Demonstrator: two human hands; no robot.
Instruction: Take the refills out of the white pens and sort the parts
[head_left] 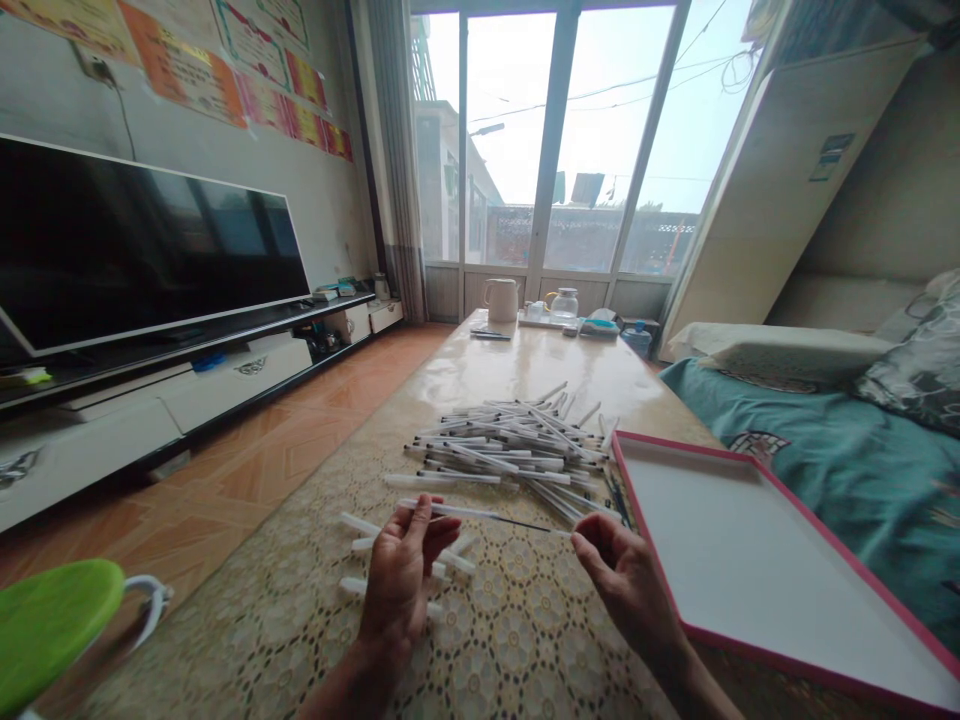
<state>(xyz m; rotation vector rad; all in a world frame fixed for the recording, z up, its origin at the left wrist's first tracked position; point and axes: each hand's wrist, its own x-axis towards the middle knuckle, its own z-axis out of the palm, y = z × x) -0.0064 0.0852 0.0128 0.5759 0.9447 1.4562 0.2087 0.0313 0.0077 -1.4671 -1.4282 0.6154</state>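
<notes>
My left hand (401, 580) is closed on a white pen barrel (454, 509), held level above the table. My right hand (622, 575) pinches the end of a thin dark refill (525, 523) that sticks out of the barrel's right end. Just beyond both hands lies a heap of several white pen barrels (510, 445). A few more white barrels (360, 525) lie on the lace tablecloth under my left hand. A white tray with a pink rim (645, 520) rests at the right, close to my right hand.
The long table (525, 360) carries a white kettle (501, 299), a glass pot (564, 304) and small items at its far end. A television (142, 250) stands left, a teal-covered couch (840, 470) right, a green stool (52, 625) at lower left.
</notes>
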